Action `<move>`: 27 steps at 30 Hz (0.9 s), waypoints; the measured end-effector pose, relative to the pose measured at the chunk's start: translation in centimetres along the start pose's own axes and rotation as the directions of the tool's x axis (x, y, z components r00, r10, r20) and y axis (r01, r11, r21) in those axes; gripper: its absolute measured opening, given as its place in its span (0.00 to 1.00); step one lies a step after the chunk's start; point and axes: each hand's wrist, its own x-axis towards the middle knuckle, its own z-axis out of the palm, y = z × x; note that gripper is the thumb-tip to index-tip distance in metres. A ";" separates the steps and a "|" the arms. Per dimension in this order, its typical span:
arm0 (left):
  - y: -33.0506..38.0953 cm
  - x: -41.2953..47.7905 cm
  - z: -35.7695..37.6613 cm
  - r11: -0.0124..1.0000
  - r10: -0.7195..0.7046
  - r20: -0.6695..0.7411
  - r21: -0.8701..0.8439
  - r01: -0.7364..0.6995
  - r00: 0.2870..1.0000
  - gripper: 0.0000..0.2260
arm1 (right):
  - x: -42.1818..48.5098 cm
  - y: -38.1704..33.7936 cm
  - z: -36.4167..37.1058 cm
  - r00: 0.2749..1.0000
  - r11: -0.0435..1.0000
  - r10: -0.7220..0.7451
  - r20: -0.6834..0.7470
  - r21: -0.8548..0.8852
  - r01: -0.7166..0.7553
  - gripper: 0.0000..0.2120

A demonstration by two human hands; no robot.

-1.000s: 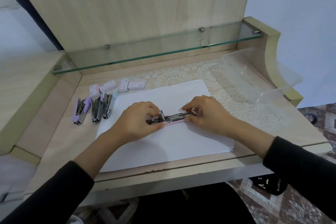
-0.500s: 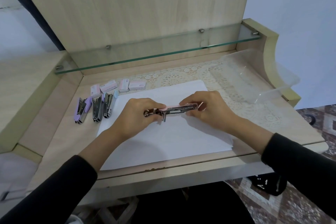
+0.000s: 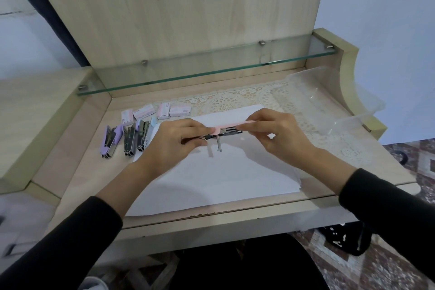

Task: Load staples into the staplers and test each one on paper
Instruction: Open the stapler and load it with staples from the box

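1. The left hand (image 3: 174,141) has its fingers curled round the left end of the pink stapler (image 3: 227,129).
2. The right hand (image 3: 277,135) pinches the right end of the same stapler between thumb and fingers. Both hands are therefore clamped on one item and set apart by its length.
3. The pink stapler lies lengthwise from left to right, held above the paper (image 3: 223,179). Its pink cover is uppermost and the metal channel shows beneath it. A thin metal strip hangs down from the middle of the body and casts a shadow on the sheet.
4. The paper is a white sheet lying flat on the desk (image 3: 77,162). Its near edge is close to the near edge of the desk, under both forearms. Both arms wear black sleeves (image 3: 70,238).
5. A row of three staplers (image 3: 130,141) lies on the desk just left of the paper. The leftmost has a purple body. All three lie open, with the metal parts showing.
6. Four small staple boxes (image 3: 163,110) lie at the far left corner of the paper, just beyond the row of staplers.
7. A lace mat (image 3: 259,97) covers the far right part of the desk and runs under the paper.
8. A clear plastic tray (image 3: 329,101) stands on the lace mat at the far right.
9. A glass shelf (image 3: 211,72) spans the back panel above the desk.
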 end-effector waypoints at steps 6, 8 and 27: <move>-0.5 -0.5 0.4 0.978 0.162 -0.062 0.140 -0.152 0.985 0.12 | -0.1 0.1 0.3 0.994 0.998 -0.047 -0.101 -0.040 0.043 0.15; -0.7 -0.6 0.3 0.961 0.218 -0.073 0.189 -0.202 0.973 0.13 | 0.2 -0.1 0.3 0.992 0.998 -0.052 -0.118 -0.041 0.047 0.15; -0.9 -1.3 2.3 0.991 -0.124 0.070 -0.046 0.127 0.990 0.11 | -0.7 0.2 1.2 0.989 0.996 0.089 0.120 -0.006 -0.089 0.12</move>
